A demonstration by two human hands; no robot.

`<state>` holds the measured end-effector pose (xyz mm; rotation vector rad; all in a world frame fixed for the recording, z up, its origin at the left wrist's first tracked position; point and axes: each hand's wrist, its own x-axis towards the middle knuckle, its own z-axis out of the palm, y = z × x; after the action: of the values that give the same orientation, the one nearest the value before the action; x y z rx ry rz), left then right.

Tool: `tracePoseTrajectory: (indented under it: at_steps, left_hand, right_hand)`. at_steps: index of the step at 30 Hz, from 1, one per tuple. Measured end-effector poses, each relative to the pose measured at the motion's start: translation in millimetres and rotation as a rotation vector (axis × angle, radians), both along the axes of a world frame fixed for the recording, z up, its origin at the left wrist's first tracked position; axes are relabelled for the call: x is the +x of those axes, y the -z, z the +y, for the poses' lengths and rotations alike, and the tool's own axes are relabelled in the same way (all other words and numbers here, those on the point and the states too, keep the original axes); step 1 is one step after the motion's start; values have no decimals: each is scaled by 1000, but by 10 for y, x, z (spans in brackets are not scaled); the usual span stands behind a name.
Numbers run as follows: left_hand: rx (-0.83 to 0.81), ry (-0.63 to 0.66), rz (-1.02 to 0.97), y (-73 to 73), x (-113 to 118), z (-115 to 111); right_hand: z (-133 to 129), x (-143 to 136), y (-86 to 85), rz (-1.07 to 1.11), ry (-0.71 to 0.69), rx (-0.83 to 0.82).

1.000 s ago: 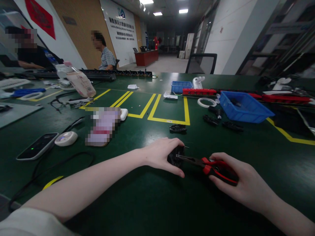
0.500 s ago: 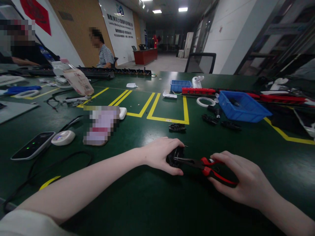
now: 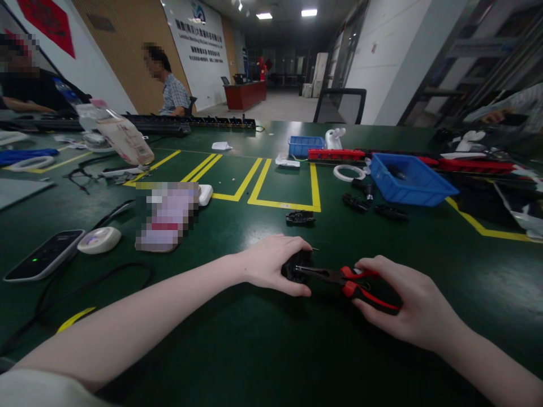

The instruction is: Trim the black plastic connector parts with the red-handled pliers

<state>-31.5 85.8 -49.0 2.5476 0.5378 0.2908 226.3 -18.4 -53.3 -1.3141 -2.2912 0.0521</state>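
Observation:
Near the middle of the green table, my left hand point(image 3: 274, 265) is closed around a small black plastic part point(image 3: 292, 267), with the thumb and fingers on either side of it. A thin metal pin point(image 3: 315, 249) pokes out beyond my fingertips. My right hand point(image 3: 407, 299) grips the red handles of a pair of long-nose pliers point(image 3: 343, 277), which are spread somewhat. The jaws point left and their tips touch the black part; whether they pinch anything there I cannot make out. Just beyond my left hand lies another black part point(image 3: 300, 217).
To the right are a blue bin point(image 3: 411, 180), loose black parts point(image 3: 355, 202) and a white ring point(image 3: 348, 173). A phone point(image 3: 167, 217), a round white object point(image 3: 99, 240), a black-screened device point(image 3: 44, 255) and a cable lie left. A bottle point(image 3: 123, 135) leans farther back. People sit beyond the table.
The whole view has shifted slightly, so everything sits a little farther left. Both hands keep their holds on the black part and the pliers. The plier tips stay at the part.

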Motion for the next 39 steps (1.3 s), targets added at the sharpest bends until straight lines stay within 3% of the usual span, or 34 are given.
tracePoseTrajectory:
  at_steps: [4,9,20,31,36,39]
  left_hand:
    - [-1,31,-16,11,-6,12]
    - [13,15,-7,12,0,1]
    - [-2,-43,21,-16,12,-26]
    - [-60,-13,10,-52,1,-2]
    - [-51,-25,6,-49,2,-11]
    - [-40,-36,-1,-39,3,-18]
  right_hand:
    - [13,37,11,-75,-53,126]
    - [10,55,27,-89,-53,146]
    - [20,28,5,-13,26,-81]
    - [10,68,34,-113,-39,172]
    - [12,72,52,-123,-32,186]
    - [14,60,49,-88,-10,106]
